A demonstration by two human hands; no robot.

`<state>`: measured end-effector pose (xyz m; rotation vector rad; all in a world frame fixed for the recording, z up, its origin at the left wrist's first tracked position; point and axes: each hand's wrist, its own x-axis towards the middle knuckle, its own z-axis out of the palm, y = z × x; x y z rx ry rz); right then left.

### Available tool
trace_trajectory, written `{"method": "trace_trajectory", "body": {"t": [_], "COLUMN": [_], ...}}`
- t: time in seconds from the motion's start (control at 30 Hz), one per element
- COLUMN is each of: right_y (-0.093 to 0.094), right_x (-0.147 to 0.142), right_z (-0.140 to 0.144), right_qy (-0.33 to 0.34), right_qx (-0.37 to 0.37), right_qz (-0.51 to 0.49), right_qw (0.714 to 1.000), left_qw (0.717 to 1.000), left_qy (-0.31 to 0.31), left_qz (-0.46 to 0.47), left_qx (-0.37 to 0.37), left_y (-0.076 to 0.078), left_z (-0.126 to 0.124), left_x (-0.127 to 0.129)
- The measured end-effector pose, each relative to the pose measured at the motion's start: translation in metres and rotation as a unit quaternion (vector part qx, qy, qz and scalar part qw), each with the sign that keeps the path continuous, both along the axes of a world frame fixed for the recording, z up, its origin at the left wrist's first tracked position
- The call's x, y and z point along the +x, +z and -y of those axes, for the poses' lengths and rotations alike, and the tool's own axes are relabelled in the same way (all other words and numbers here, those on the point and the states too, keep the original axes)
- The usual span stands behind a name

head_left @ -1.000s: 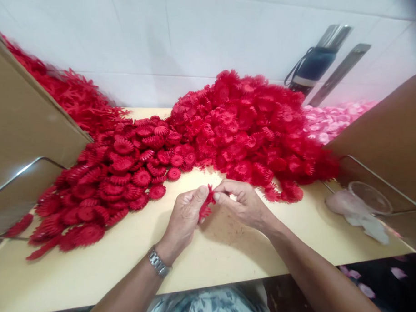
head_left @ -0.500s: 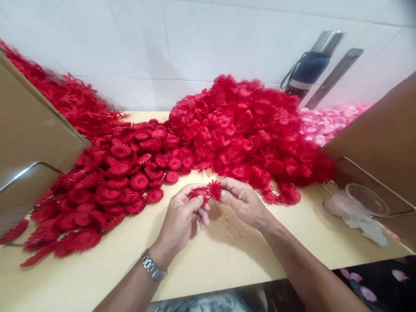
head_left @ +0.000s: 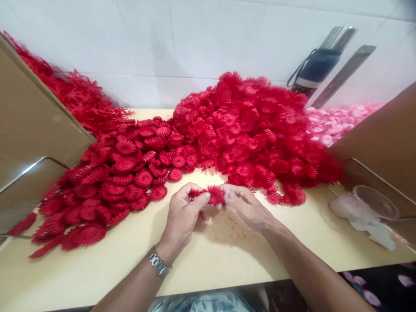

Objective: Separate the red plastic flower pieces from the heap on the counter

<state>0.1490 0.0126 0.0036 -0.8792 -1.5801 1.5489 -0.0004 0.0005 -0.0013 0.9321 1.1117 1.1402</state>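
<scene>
**Red flower pinched between both hands above the table**

Red flower (head_left: 215, 194) sits between the fingertips of both hands, just above the table (head_left: 225, 252), near its front edge. The left hand (head_left: 183, 214) comes up from below with its wrist bent back, fingers curled and the thumb pressed toward the flower's left side, where a second red piece (head_left: 195, 193) shows against the fingertips; whether that is a separate part I cannot tell. A watch (head_left: 157, 262) circles the left wrist. The right hand (head_left: 245, 206) reaches in from the lower right, forearm laid diagonally across the table edge, thumb and forefinger closed on the flower's right rim. Both grips are tight pinches on the flower.

Just beyond the grip rises a large heap of red flowers (head_left: 253, 135). Left of the grip a flatter spread of red discs (head_left: 114, 184) fans across the table, and farther left red spiky pieces (head_left: 76, 99) lie behind a cardboard wall (head_left: 28, 122). Far right of the grip a pink pile (head_left: 335, 124) lies against the white tiled wall (head_left: 198, 42), with another cardboard wall (head_left: 393, 135) and a clear cup (head_left: 375, 203) beside it. A folded umbrella (head_left: 315, 66) leans on the tiles.
</scene>
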Motion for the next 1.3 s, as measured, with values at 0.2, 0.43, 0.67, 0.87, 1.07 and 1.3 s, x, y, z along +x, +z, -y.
{"method": "trace_trajectory", "body": {"t": [0.2,0.43,0.67,0.87,1.07,1.3], "right_y": [-0.002,-0.005,-0.005,-0.013,-0.003,-0.005], "right_x": [-0.002,0.000,-0.001,-0.001,0.000,0.001], "right_z": [-0.001,-0.004,-0.001,0.000,0.001,-0.005], "right_qy": [-0.086,-0.160,-0.164,-0.139,-0.075,-0.152], "right_qx": [0.016,-0.019,0.019,0.080,0.018,-0.008], "right_qz": [0.022,0.053,0.096,0.169,0.040,0.013], "right_qw": [0.996,0.986,0.982,0.972,0.996,0.988], "left_qw": [1.000,1.000,0.998,0.994,0.994,0.984], "left_qy": [-0.029,-0.010,-0.032,-0.076,0.019,0.097], "left_qz": [-0.010,0.017,0.051,0.053,0.096,0.148], "left_qx": [-0.003,0.018,-0.023,-0.057,-0.038,-0.005], "left_y": [0.000,0.002,0.006,0.004,0.001,0.006], "left_z": [0.001,-0.001,0.001,0.001,-0.003,-0.006], "left_x": [0.000,-0.001,-0.003,-0.001,-0.002,-0.007]}}
